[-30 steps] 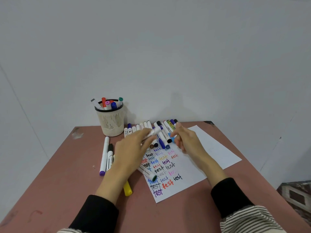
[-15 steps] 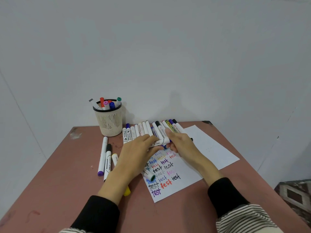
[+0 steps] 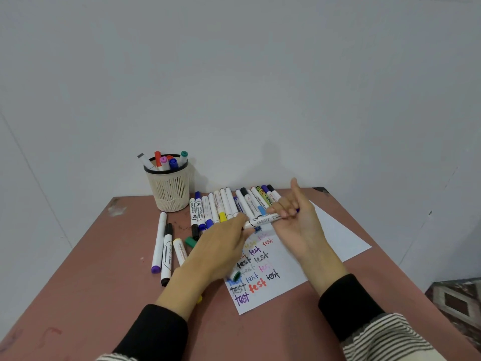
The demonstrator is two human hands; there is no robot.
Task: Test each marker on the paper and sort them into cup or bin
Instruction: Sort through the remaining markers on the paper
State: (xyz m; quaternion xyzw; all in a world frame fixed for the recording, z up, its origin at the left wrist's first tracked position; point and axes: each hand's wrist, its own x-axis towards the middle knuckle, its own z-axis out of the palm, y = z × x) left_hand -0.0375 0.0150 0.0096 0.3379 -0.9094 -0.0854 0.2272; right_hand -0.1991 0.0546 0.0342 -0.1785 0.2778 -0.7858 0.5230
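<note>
A plain pale wall backs a reddish-brown table (image 3: 86, 277). Over the paper (image 3: 325, 246) — covered in coloured "test" words — the right hand (image 3: 299, 225) curls its fingers round a white marker (image 3: 263, 220), little finger raised. The left hand (image 3: 221, 246) pinches the marker's near end. A row of markers (image 3: 223, 207) lies just behind; a mesh cup (image 3: 170, 190) holding markers stands at the back left.
</note>
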